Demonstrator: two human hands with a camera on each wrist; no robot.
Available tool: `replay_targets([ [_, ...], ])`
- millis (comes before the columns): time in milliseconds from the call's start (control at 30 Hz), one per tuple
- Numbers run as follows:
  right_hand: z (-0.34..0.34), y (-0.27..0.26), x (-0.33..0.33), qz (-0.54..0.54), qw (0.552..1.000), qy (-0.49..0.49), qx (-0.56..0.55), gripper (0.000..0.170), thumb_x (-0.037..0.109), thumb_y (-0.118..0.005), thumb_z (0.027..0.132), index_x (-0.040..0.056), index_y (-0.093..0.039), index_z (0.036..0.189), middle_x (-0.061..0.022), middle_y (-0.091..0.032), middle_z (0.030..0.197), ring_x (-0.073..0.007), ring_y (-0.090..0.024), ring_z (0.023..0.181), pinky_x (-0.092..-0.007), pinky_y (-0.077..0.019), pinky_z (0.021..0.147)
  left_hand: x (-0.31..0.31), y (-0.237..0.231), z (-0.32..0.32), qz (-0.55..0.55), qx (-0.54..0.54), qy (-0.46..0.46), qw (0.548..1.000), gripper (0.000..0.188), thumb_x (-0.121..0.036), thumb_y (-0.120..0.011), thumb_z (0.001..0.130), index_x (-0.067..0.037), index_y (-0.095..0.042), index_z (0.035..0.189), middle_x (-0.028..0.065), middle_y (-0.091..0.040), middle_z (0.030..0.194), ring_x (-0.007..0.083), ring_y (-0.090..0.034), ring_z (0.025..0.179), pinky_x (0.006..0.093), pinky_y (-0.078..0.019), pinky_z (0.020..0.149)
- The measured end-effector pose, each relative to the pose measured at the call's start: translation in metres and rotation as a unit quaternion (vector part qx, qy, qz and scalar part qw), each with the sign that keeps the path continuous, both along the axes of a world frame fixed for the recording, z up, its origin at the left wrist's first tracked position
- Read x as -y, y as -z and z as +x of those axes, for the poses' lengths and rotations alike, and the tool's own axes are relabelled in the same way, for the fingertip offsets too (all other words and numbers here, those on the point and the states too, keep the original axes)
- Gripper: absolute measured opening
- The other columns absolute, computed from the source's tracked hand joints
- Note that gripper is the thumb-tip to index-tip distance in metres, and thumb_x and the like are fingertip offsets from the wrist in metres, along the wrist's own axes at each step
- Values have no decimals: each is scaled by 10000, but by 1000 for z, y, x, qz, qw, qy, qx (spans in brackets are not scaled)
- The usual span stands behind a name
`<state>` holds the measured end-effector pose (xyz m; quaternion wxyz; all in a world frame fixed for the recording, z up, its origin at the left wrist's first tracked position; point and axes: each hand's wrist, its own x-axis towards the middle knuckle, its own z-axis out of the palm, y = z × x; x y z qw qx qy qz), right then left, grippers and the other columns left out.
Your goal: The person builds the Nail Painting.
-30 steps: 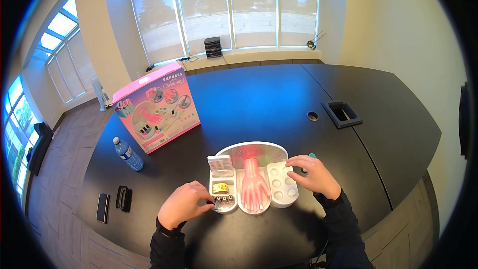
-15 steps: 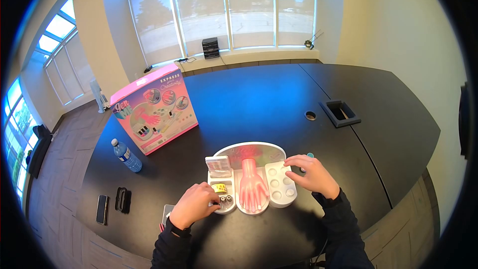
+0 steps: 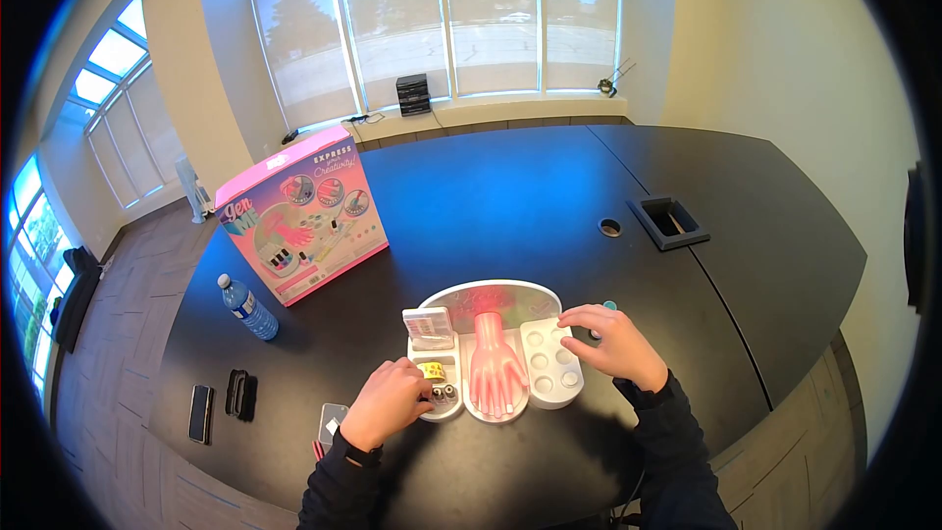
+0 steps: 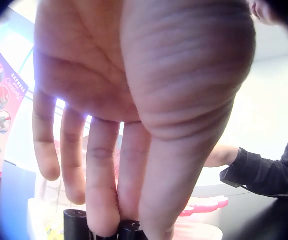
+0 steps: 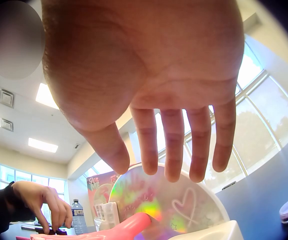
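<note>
Phone (image 3: 200,414) and dark open case (image 3: 238,395) lie at the far left of the table, bottled water (image 3: 247,307) and pink box (image 3: 304,216) beyond them. My left hand (image 3: 389,399): palm down, wrist near the table's front side, fingers angled down and thumb opposed, tips at the black-capped small bottles (image 3: 449,394) in the left compartment of the white station (image 3: 496,416). Fingertips meet the caps; whether one is pinched, cannot tell. Yellow roll (image 3: 433,371) sits just behind the bottles. Pink model hand (image 3: 496,370) lies in the middle section, fingers toward me. My right hand (image 3: 625,347): palm down, fingers extended and slightly spread, thumb apart, nothing held; fingertips near the back right of the white palette (image 3: 552,363), contact unclear.
</note>
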<state>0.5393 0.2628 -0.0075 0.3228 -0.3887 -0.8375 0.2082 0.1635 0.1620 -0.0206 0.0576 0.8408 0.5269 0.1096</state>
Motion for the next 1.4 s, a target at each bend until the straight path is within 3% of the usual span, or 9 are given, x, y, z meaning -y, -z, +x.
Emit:
replay_targets([
  [200,0,0,0,0,1000,-2,-1,256,210,-805,978,51,-795,1179,-115,-808,1241,-328,-748,1173,-439,-594,1012,0,-8,3,-6,2,0,1000,212,-196,-927,785,-84,-796,910,59,-765,958,304,-700,1046,448,-556,935],
  [367,1,1,-1,0,1000,2,-1,257,215,-805,977,53,-796,1177,-115,-808,1241,-328,-748,1177,-440,-594,1017,0,-7,11,9,32,-10,999,265,-211,-918,810,-84,-792,1005,75,-729,1009,310,-685,1064,451,-561,944],
  [667,3,1,-3,-4,1000,11,-2,258,212,-806,977,53,-799,1180,-117,-810,1231,-332,-751,1168,-442,-592,1014,-6,7,13,29,38,-2,999,238,-199,-889,848,-72,-800,1029,85,-707,1067,321,-671,1094,455,-560,969],
  [733,7,3,-8,26,1000,13,-12,266,191,-831,966,61,-811,1197,-83,-827,1222,-268,-774,1052,-378,-614,857,-7,8,13,29,42,2,999,231,-201,-879,859,-68,-772,1014,87,-699,1059,314,-671,1095,455,-550,956],
  [967,27,10,-22,45,996,68,-29,223,180,-807,967,65,-805,1158,-102,-812,1168,-281,-782,984,-410,-622,868,-8,10,13,39,49,5,998,227,-198,-874,860,-63,-740,985,87,-692,1040,306,-671,1088,452,-535,936],
  [1033,31,8,-25,-41,989,115,-78,214,184,-801,962,60,-804,1136,-88,-809,1163,-297,-773,1005,-421,-615,900,-9,12,13,39,53,1,998,224,-197,-881,849,-67,-764,989,88,-697,1028,319,-671,1077,454,-544,942],
  [1067,36,15,-31,-40,989,117,-77,214,184,-801,962,60,-804,1136,-88,-809,1163,-297,-773,1005,-421,-615,900,-9,12,13,39,54,-6,998,224,-197,-888,838,-70,-788,993,90,-702,1016,331,-671,1066,456,-554,947],
  [1133,49,41,-50,74,988,138,-19,213,180,-791,951,63,-804,1129,-91,-803,1168,-322,-759,1077,-434,-605,948,-9,12,13,37,53,-7,998,231,-203,-891,837,-72,-786,997,90,-702,1017,331,-671,1063,455,-553,945],
  [1400,54,84,-66,43,985,156,60,206,240,-805,924,115,-836,1085,-134,-781,1294,-374,-667,1305,-485,-538,1102,-5,-2,10,33,80,-15,996,236,-239,-874,883,-77,-762,1013,77,-693,1019,314,-668,1052,450,-547,917],
])
